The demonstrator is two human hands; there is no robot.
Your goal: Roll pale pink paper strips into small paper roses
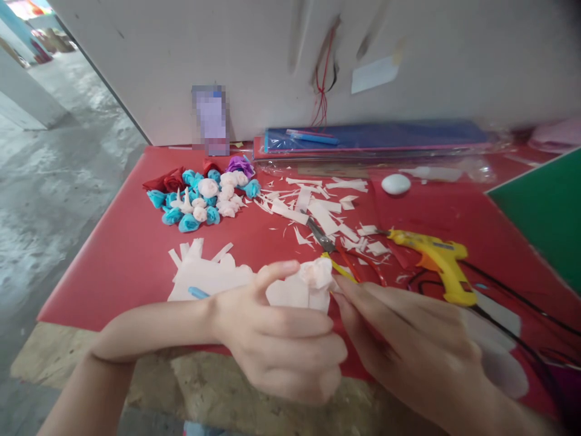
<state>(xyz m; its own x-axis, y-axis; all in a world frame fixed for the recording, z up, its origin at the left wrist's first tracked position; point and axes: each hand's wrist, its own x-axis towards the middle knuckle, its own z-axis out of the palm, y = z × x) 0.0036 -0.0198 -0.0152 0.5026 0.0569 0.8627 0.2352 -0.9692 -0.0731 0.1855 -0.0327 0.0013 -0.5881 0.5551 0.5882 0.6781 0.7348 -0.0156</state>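
Note:
My left hand (pixel 281 339) is closed around a pale pink paper piece (pixel 299 286) that is rolled into a small rose at its top. My right hand (pixel 408 345) pinches the right edge of the same paper with its fingertips. Both hands hover over the near edge of the red table covering (pixel 113 266). More cut pale paper strips (pixel 204 272) with a blue stick on them lie just left of my left hand.
A pile of small blue, white, red and purple paper roses (pixel 204 197) lies at the back left. Scissors (pixel 322 237) rest among paper scraps (pixel 318 209). A yellow glue gun (pixel 440 260) with black cord lies right. Paper sheet packs (pixel 376 138) line the wall; a green sheet (pixel 544 212) sits far right.

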